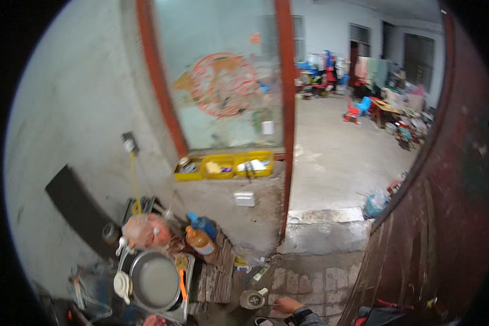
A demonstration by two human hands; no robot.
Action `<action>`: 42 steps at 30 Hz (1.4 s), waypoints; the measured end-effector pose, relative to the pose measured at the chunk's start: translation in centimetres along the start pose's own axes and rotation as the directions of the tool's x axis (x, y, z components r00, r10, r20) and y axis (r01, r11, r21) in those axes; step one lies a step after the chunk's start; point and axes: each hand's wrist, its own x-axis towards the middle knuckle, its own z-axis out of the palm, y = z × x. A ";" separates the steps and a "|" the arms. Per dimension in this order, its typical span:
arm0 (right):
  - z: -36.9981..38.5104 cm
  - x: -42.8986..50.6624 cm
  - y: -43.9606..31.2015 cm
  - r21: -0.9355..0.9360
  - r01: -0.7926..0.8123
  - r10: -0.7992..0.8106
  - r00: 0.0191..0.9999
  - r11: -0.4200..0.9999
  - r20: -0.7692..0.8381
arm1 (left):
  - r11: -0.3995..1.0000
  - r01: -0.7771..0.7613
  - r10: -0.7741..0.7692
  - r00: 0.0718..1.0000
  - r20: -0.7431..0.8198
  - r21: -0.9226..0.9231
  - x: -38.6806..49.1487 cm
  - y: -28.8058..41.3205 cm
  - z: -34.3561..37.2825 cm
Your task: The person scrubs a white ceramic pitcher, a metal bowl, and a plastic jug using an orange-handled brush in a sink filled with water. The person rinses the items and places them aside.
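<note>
My right hand (pixel 288 305), with a dark band at the wrist and a grey sleeve, hangs over the brick floor. It is just right of a pale, dipper-like container (pixel 252 300) with a short handle; its fingers are blurred and I see nothing clearly held. At the bottom edge, only part of my left hand (pixel 155 320) shows, by the front of a metal sink (pixel 183 313). Cloudy liquid fills a round steel basin (pixel 157 281) set in that sink. An orange-handled tool (pixel 182 284) lies along the basin's right rim, below a tan scrubber (pixel 181 261).
An orange-capped bottle (pixel 199 241) and a blue bottle (pixel 203 225) stand behind the sink, near stacked boards (pixel 216 277). Yellow trays (pixel 219 166) line the window ledge. A raised step (pixel 326 226) crosses the doorway, beside a dark red door (pixel 428 236).
</note>
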 end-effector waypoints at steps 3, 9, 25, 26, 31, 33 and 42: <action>-1.3 0.0 0.0 -0.021 -0.127 0.128 0.989 0.992 0.078 | 0.998 -0.021 0.027 0.996 -0.080 0.066 -1.4 -0.4 -0.4; -2.9 1.0 -2.5 -0.147 -0.180 0.193 0.978 0.973 0.077 | 0.995 -0.085 0.095 0.961 -0.261 0.050 -2.1 -0.7 -2.3; 3.8 1.8 -13.1 -0.063 -0.246 0.253 0.947 0.967 0.196 | 0.529 -0.005 0.610 0.697 -0.376 0.849 19.5 4.8 -14.5; 4.4 2.3 -13.4 -0.062 -0.258 0.265 0.940 0.964 0.213 | 0.553 0.047 0.539 0.741 -0.400 0.832 20.8 5.3 -14.5; 6.4 6.0 -15.1 -0.089 -0.264 0.279 0.906 0.960 0.320 | 0.574 0.212 0.247 0.876 -0.414 0.791 25.3 6.0 -15.3; 6.7 7.7 -16.1 -0.110 -0.245 0.268 0.891 0.963 0.365 | 0.327 0.130 0.388 0.885 -0.258 0.936 25.3 5.9 -16.2; 7.0 13.5 -20.1 -0.186 -0.153 0.226 0.849 0.971 0.477 | 0.780 -0.293 0.565 0.710 -0.421 0.553 18.0 8.5 -24.5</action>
